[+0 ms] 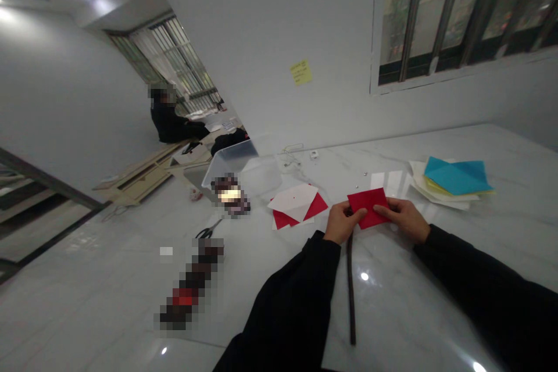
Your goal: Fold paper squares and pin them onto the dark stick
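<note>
A small red sheet (368, 202), paper or felt, is pinched between my two hands above the table. My left hand (342, 222) grips its left side, thumb on top. On the right side my right hand (404, 218) holds it the same way. Below my left hand a thin dark brown stick (351, 290) runs toward me; whether that hand also holds its upper end is hidden. Just left of my left hand lie a white sheet (293, 200) and red sheets (319, 207), overlapping. Right of my right hand is a stack with a blue sheet (457, 174) on top.
Black-handled scissors (204, 232) lie left on the white marbled table (279, 290), near two blurred-out items. A clear plastic bin (261, 174) stands behind them. A yellow note (301, 72) is on the wall. Another person (168, 119) sits far left.
</note>
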